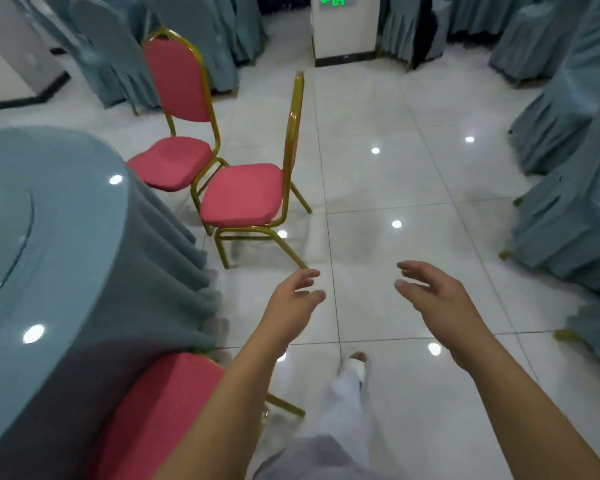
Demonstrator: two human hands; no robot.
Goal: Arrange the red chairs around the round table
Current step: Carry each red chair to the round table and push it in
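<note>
Closest to the reaching hands, the middle red chair has a padded red seat and a thin gold metal frame. It stands upright on the tiled floor, just right of the round bench. Its tall back is seen edge-on at the seat's right side, so the seat faces left toward the bench.

Just beyond it to the left stands the far red chair, of the same make and also upright. The red front of its back shows, and its seat points near and left, up against the bench's hanging blue-grey cloth. The two frames overlap in the view; whether they touch cannot be told.

The near red chair sits at the bottom edge, tight against the cloth. It is partly hidden by the left forearm, with one gold leg showing.

The left grip and right grip are both released, fingers loosely spread, grasping nothing, held out over the floor on the near side of the middle chair.

A foot in white footwear stands on the tiles below them. Covered chairs in blue-grey fabric line the right side and the far end, beside a white pillar with a green sign.
</note>
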